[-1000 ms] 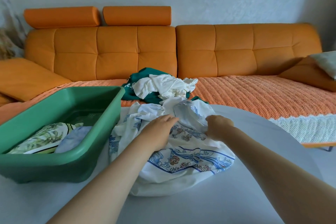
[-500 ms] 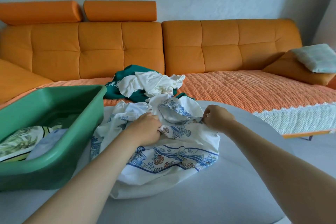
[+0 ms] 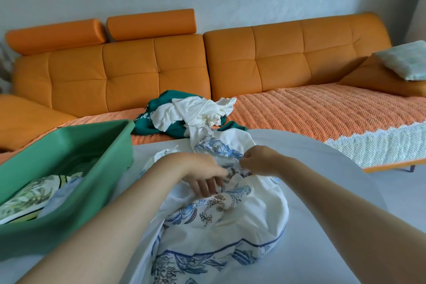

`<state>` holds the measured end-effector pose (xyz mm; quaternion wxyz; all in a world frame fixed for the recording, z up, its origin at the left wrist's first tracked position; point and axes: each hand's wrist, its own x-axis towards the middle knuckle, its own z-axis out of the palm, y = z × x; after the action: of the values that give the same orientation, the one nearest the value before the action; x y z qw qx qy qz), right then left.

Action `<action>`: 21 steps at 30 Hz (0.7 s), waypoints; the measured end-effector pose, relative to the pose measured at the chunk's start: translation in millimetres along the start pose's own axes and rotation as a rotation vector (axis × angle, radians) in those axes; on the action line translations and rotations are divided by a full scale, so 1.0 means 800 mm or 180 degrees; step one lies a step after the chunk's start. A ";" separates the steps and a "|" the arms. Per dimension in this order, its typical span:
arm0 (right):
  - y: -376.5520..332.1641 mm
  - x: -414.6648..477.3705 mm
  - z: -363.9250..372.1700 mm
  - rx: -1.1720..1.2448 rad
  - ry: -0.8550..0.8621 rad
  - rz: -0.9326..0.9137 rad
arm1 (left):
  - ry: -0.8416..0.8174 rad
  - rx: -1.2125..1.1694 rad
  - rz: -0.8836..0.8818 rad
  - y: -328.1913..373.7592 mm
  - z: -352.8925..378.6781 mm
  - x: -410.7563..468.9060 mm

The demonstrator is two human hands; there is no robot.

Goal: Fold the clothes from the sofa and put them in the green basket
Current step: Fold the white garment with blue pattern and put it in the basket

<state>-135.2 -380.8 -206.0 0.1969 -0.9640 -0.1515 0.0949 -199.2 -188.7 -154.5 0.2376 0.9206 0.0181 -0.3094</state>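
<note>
orange sofa [image 3: 276, 62]: running along the back wall; pale desk [image 3: 306, 145] standing in front of it.
green basket [image 3: 69, 228]: sitting on the desk at left, already holding folded pieces [image 3: 30, 198].
unfolded pile [image 3: 191, 115]: waiting on the sofa seat, green and white.
left grip [image 3: 196, 173]: fingers curling down into the cloth, gripping a fold.
printed garment [image 3: 230, 214]: lying crumpled on the desk just beside the basket; white, blue-patterned, thin, bunching in soft ridges.
right grip [image 3: 260, 160]: pinching an edge.
step: probably hunting for edges; folding not yet begun.
next: calling for spreading it flat first.
</note>
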 end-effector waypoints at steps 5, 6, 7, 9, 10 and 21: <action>0.004 0.039 0.013 -0.0259 0.0378 -0.0001 | 0.1090 0.0865 0.0225 0.001 -0.023 0.053; 0.003 0.047 0.017 -0.0315 0.0330 0.0064 | 0.1075 0.0986 0.0177 -0.005 -0.022 0.066; 0.002 0.055 0.022 -0.0388 0.0290 0.0134 | 0.1072 0.1070 0.0138 -0.011 -0.019 0.078; 0.000 0.069 0.031 -0.0536 0.0281 0.0247 | 0.1119 0.1075 0.0201 -0.024 -0.013 0.094; -0.001 0.074 0.034 -0.0579 0.0307 0.0300 | 0.1182 0.1001 0.0251 -0.032 -0.011 0.100; -0.008 0.079 0.016 0.1220 0.0990 0.1118 | 0.1478 0.1562 -0.0658 -0.087 -0.016 0.089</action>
<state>-80.5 -349.8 -222.8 0.3766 -0.9237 0.0702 0.0056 -146.7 -129.2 -216.3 -0.0337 0.9894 0.0899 -0.1093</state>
